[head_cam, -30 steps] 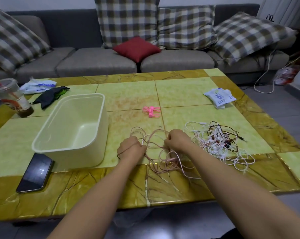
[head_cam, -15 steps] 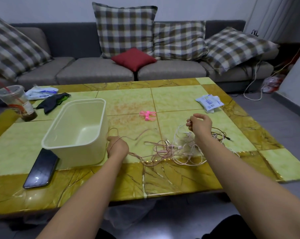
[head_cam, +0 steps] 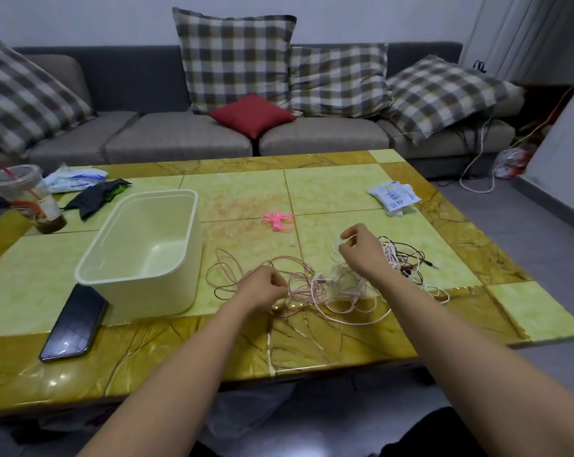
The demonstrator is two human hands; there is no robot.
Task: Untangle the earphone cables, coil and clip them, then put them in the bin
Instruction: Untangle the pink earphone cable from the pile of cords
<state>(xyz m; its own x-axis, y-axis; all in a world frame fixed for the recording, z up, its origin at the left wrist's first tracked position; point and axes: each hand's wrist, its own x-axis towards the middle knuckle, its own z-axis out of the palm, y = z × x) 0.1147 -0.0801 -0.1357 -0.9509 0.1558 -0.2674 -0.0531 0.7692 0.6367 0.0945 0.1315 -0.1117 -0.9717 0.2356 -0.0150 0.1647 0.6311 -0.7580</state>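
A tangle of pink earphone cable (head_cam: 298,285) lies near the table's front edge, running into a white and dark cable tangle (head_cam: 407,262) on the right. My left hand (head_cam: 262,286) pinches a pink strand with curled fingers, low over the table. Raised a little above the tangle, my right hand (head_cam: 361,249) pinches a pale strand between thumb and fingers. Pink clips (head_cam: 277,221) lie farther back at the table's middle. The cream bin (head_cam: 180,285) stands empty to the left of my left hand.
A black phone (head_cam: 73,324) lies in front of the bin. A plastic cup with a straw (head_cam: 28,199), a dark cloth (head_cam: 97,196) and a white packet (head_cam: 76,178) sit at the back left. A white pouch (head_cam: 394,196) lies back right. A sofa stands behind.
My hands pulled apart from the pink tangle. The left hand went towards the bin, then came back right; the right hand lifted a strand over the white tangle. The pink cable spread out.
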